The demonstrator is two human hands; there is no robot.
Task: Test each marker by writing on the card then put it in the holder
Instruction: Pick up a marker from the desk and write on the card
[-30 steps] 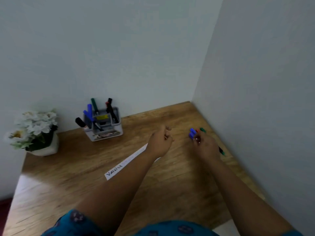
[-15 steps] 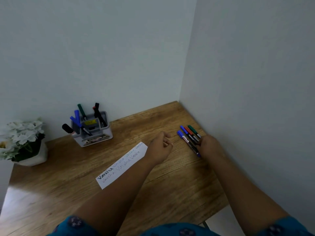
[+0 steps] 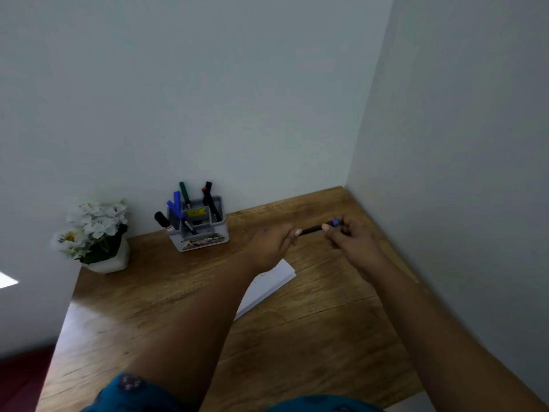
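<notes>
Both hands are up over the desk, sharing one marker. The left hand pinches its dark end, and the right hand, at three o'clock, curls round the blue end. The card lies below at six o'clock, and the holder stands at nine o'clock, already bristling with markers.
</notes>
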